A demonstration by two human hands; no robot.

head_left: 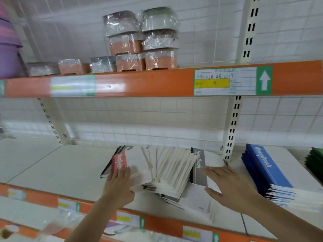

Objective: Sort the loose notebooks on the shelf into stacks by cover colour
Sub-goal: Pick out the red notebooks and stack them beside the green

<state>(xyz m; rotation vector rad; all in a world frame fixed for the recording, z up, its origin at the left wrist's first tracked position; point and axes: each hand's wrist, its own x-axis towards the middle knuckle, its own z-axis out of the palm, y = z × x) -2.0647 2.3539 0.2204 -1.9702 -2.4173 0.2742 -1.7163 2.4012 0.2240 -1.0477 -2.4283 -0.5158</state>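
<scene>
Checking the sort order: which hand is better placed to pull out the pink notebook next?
Left. The left hand already rests its fingers against the pink notebook at the pile's left edge, while the right hand is across the pile by the grey notebook.

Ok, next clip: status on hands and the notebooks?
Left hand open, fingers on pink notebook. Right hand open over the grey notebook. Loose pile unsorted, mostly face down; blue stack done alongside. Nothing blocking.

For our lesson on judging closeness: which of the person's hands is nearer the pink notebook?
Left. The left hand reaches the pink notebook's lower edge with its fingertips, while the right hand lies across the fanned pile, beside the grey notebook.
</scene>
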